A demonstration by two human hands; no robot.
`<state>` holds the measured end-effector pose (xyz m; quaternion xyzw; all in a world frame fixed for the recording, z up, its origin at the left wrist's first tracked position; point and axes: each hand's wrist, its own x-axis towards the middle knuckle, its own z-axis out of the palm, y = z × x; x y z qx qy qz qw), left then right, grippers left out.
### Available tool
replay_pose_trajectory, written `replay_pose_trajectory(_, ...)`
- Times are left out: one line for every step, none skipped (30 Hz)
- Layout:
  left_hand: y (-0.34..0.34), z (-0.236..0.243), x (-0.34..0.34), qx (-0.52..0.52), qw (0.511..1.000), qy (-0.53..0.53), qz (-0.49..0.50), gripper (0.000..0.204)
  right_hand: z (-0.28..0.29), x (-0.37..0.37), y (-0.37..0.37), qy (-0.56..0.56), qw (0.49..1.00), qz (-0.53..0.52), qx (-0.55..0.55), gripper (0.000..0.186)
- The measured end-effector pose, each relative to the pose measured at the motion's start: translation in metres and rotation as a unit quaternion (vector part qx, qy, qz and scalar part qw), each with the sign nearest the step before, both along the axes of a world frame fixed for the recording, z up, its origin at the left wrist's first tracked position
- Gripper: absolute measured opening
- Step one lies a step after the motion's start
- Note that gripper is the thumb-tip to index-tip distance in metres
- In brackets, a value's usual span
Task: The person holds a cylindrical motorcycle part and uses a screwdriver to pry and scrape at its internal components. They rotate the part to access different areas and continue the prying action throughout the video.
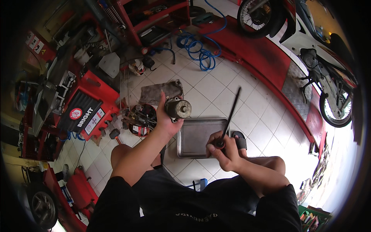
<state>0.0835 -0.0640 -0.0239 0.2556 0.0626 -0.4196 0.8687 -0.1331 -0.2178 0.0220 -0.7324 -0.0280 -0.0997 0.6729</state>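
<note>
My left hand (167, 123) is closed round a cylindrical metal part, which looks like a small electric motor (181, 109), raised above the floor with its round end cap facing up. In my right hand (227, 154) is a long screwdriver (233, 110); its reddish handle lies in my fist and its dark shaft points up and away from me. The screwdriver's tip is well apart from the motor. Below and between my hands, a shallow metal tray (181, 145) rests on the tiled floor.
A round red container of tools (140, 120) and a grey rag (156, 92) lie left of the tray. Farther left stands a red machine (94, 96). Coiled blue hose (201, 54) lies ahead, beside a red lift platform (266, 58) carrying a motorcycle (317, 62).
</note>
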Motion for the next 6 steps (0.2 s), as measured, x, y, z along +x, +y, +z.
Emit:
replay_pose_trajectory(0.001,0.001,0.001,-0.008,1.000,-0.008,-0.004,0.061,-0.002,-0.005,0.011,0.036,0.999,0.007,0.029,0.019)
replay_pose_trajectory(0.004,0.002,0.002,-0.013,1.000,-0.018,-0.007,0.061,0.001,-0.003,0.018,0.150,0.986,0.046,0.050,0.019)
replay_pose_trajectory(0.004,0.002,0.001,-0.002,1.000,-0.008,0.011,0.061,0.004,-0.004,0.023,0.261,0.959,0.084,0.069,0.019)
replay_pose_trajectory(0.003,0.003,-0.001,0.008,1.000,0.002,0.029,0.063,-0.002,-0.010,0.029,0.224,0.971,0.029,0.076,0.025)
replay_pose_trajectory(0.005,0.003,-0.002,0.020,0.999,0.011,0.046,0.064,-0.002,-0.010,0.030,0.199,0.977,0.021,0.074,0.028)
replay_pose_trajectory(0.011,0.004,-0.002,-0.007,0.999,-0.032,0.005,0.060,0.000,-0.013,0.029,0.174,0.982,0.013,0.072,0.030)
